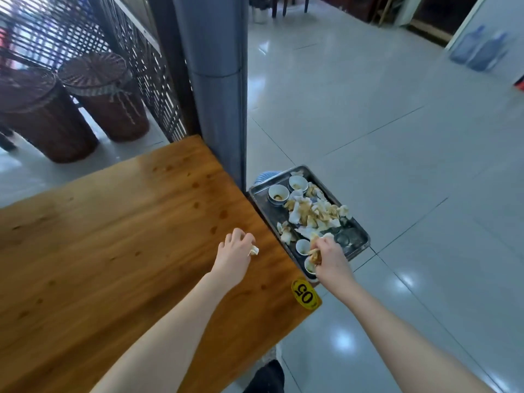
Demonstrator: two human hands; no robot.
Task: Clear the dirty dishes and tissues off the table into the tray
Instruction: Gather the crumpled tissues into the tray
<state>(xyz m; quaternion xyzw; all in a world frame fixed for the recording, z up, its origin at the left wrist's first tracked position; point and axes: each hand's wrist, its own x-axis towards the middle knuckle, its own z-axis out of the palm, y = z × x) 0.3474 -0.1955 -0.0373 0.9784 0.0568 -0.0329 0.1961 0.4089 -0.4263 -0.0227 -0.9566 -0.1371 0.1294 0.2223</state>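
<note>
Pale floor tiles fill the right of the frame, and a wooden table (pixel 113 265) takes the lower left, with a yellow 05 sticker (pixel 306 293) at its near corner. Just past the table's right edge, centre right, I see a metal tray (pixel 354 236) holding four bowls (pixel 278 194) and a heap of stained tissues (pixel 312 212). The left hand (pixel 235 251) is over the table near that edge, fingers pinching a white scrap (pixel 254 250). The right hand (pixel 330 256) is over the tray's near end, fingers curled tight around a brown-stained wad (pixel 315 255). Two wicker baskets (pixel 107 92) stand upper left, beside a grey pillar (pixel 218 80).
</note>
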